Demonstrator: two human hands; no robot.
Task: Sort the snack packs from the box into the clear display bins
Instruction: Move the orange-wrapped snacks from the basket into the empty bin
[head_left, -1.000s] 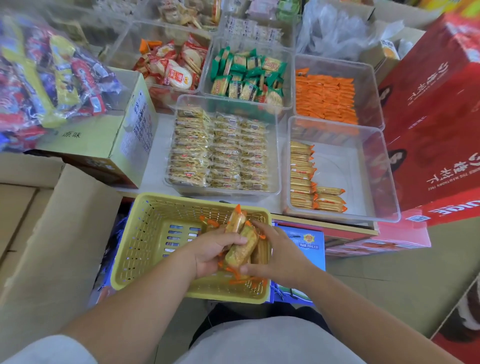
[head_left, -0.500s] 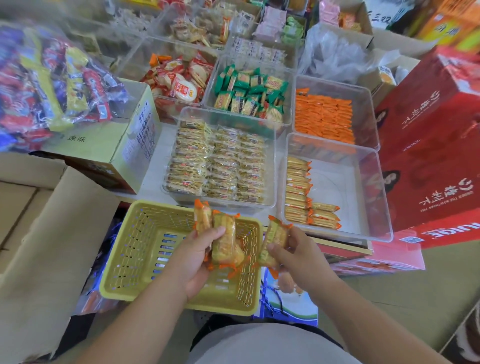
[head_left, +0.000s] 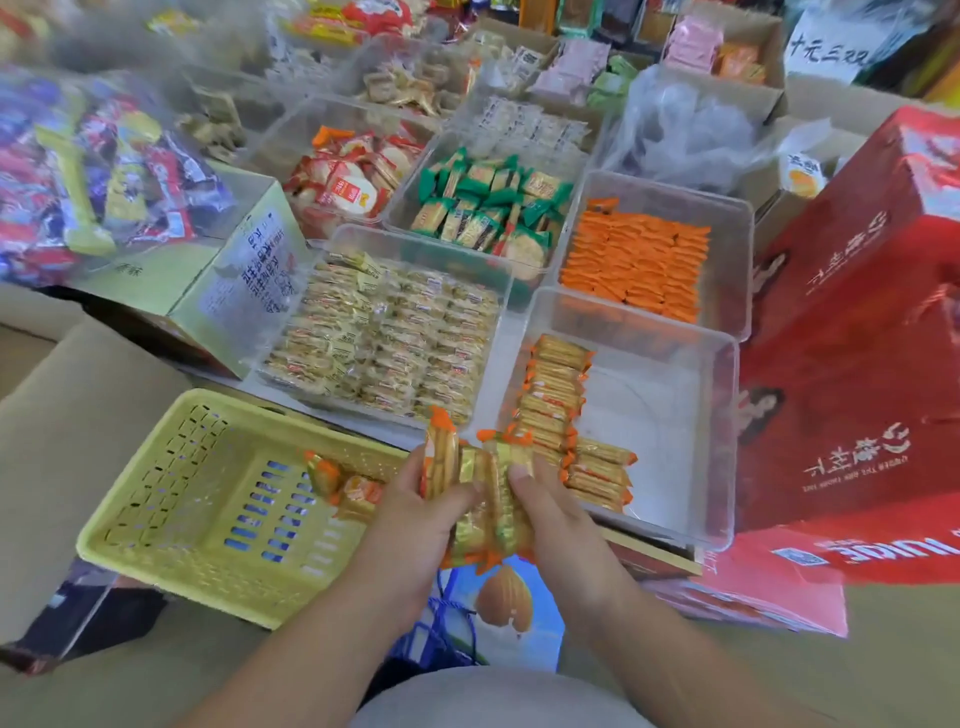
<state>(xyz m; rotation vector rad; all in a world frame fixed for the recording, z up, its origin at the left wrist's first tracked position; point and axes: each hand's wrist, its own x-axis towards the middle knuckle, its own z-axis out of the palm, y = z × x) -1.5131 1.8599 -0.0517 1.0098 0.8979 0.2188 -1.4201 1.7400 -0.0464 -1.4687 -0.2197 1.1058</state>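
The left hand (head_left: 415, 512) and right hand (head_left: 553, 512) grip a bundle of orange-ended snack packs (head_left: 485, 499) between them, fingers curled round its sides, thumbs on top. The bundle is held above the right edge of the yellow basket (head_left: 156, 467), which holds two further packs (head_left: 345, 486). The clear bin (head_left: 675, 426) just beyond holds a row of matching packs (head_left: 553, 395) along its left wall.

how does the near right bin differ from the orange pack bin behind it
The near right bin is mostly bare, gold packs only along its left; the orange pack bin is nearly full. Its packs are all orange, not gold with orange ends. Both are clear plastic.
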